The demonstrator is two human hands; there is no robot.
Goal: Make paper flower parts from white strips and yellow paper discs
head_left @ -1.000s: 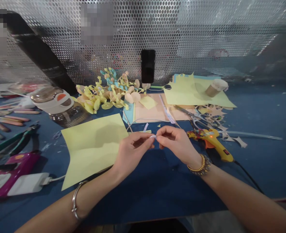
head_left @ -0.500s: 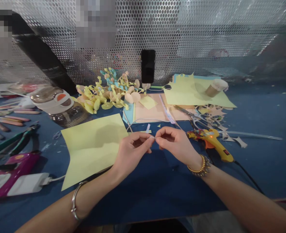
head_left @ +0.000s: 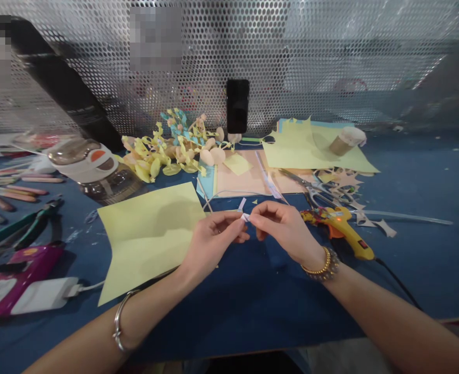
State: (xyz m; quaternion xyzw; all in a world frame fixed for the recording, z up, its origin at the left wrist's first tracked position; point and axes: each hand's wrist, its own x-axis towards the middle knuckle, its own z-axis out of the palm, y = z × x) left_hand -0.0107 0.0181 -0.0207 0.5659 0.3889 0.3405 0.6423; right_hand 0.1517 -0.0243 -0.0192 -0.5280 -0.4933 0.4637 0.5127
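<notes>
My left hand (head_left: 214,241) and my right hand (head_left: 284,227) meet at the fingertips above the blue tabletop. Both pinch a small white paper strip (head_left: 245,217), and the fingers hide most of it. A pale yellow paper sheet (head_left: 147,234) lies just left of my left hand. Nearest my right hand are a yellow hot glue gun (head_left: 342,228) and metal scissors (head_left: 311,184). A thin white wire (head_left: 224,192) curves across the table above my hands.
Yellow and blue paper flowers (head_left: 167,150) lie at the back, before an upright black phone (head_left: 237,98) and perforated metal sheet (head_left: 292,52). Paper sheets lie back right. Pliers (head_left: 27,226), pencils (head_left: 7,192), and a glass jar (head_left: 110,184) are at left.
My hands have shifted slightly, and more of the white strip now shows between my fingertips. The objects on the table have not visibly moved.
</notes>
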